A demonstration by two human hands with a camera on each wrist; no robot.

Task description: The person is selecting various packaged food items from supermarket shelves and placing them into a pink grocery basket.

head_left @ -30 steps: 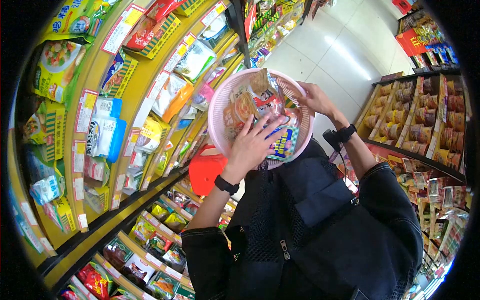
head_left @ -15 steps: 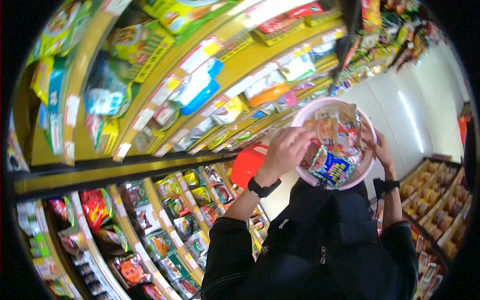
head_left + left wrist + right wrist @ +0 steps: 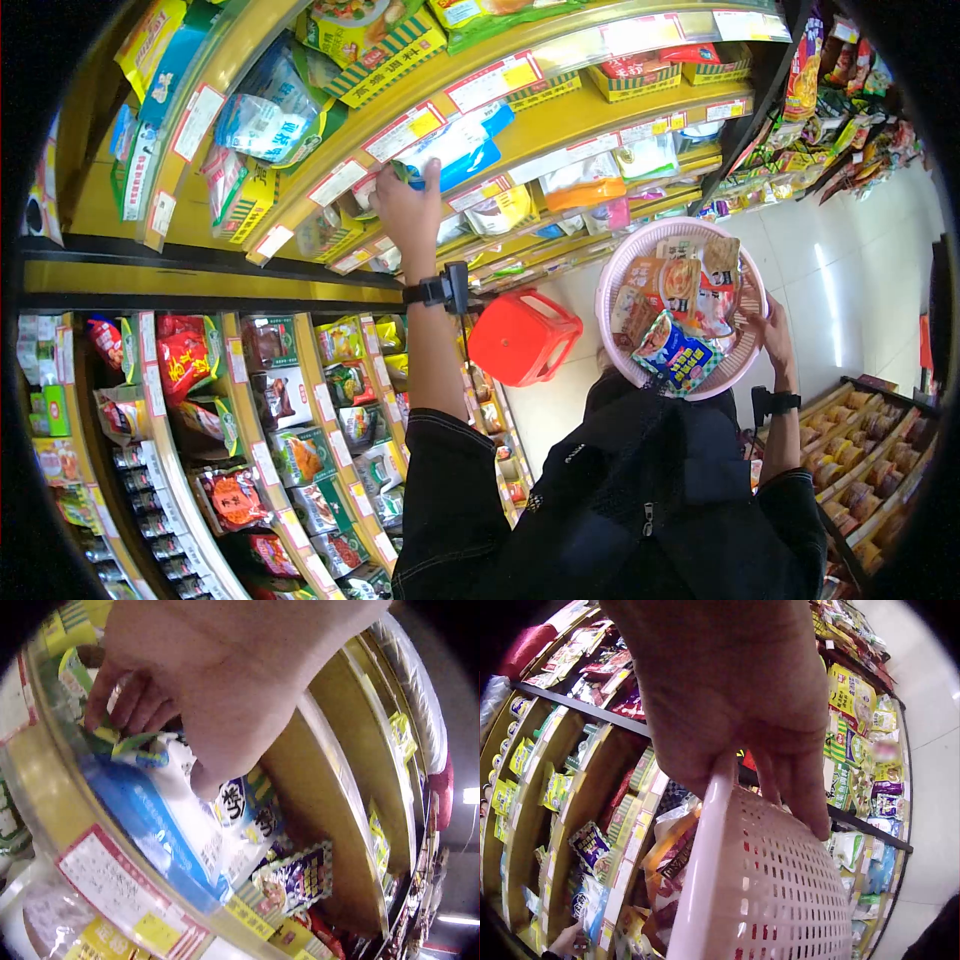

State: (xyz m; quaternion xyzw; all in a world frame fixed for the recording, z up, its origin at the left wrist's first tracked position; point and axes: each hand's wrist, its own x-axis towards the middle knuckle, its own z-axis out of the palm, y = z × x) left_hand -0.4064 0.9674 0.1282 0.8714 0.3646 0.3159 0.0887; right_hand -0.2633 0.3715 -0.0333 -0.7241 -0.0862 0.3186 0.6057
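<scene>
On the left shelf, my left hand [image 3: 408, 210] is at a row of blue-and-white bags [image 3: 455, 150]. In the left wrist view its fingers bend at a green-edged packet top [image 3: 139, 742], while the thumb lies apart over the white bag [image 3: 187, 802]; I cannot tell whether it pinches either. My right hand [image 3: 775, 335] grips the rim of a pink plastic basket [image 3: 612, 340], thumb and fingers on either side of the wall in the right wrist view. Inside the basket are several food packets, including a blue one with a checkered edge [image 3: 680, 355] and an orange-brown one [image 3: 668, 278].
A red plastic stool [image 3: 525, 338] stands on the floor between the shelf and the basket. Yellow shelves with price tags [image 3: 495, 82] curve along the left. Lower racks [image 3: 330, 440] hold several packaged foods. At the right is a rack of round packs [image 3: 870, 450].
My left hand has left the packets in the basket and moved left and up to the shelf. The right hand keeps its grip on the basket, which now appears farther right in view.
</scene>
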